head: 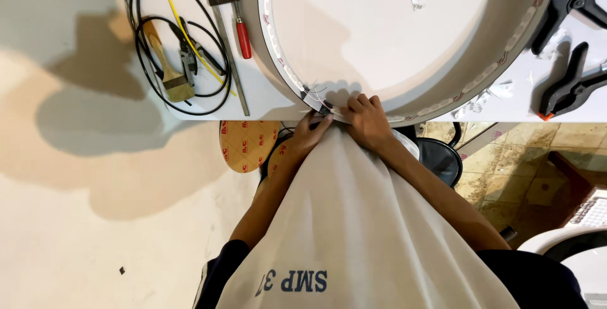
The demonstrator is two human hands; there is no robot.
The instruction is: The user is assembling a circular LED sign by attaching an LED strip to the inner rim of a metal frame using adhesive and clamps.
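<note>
A pale floor with soft shadows fills the left side, and tan stone tiles show at the lower right beneath a white desk (265, 97) whose near edge runs across the upper part of the view. Largest on the desk is a big round white frame (379, 24), a shallow drum with a raised rim; it overhangs the desk's near edge at the middle. Along the inside of its rim runs a strip of small light modules (278, 62), with thin wires (319, 97) coming off the strip at the near edge. The person's white shirt (354, 220) fills the lower middle, both forearms reaching up to the rim.

The right hand (367, 119) is curled over the frame's near edge, fingers bent and pressing down on the strip there. The left hand (311, 133) is just beside it, fingertips pinching the strip's end where the wires emerge; whether it grips the wires themselves cannot be told.

Toward the desk's left end lie a coil of black cable (142, 43) with a yellow wire (183, 30) across it, a bar clamp with a red handle (231, 24), and a paintbrush (167, 68) inside the coil. At the right end sit two black spring clamps (572, 81). Below the near edge, round tan tape rolls (246, 144) show.
</note>
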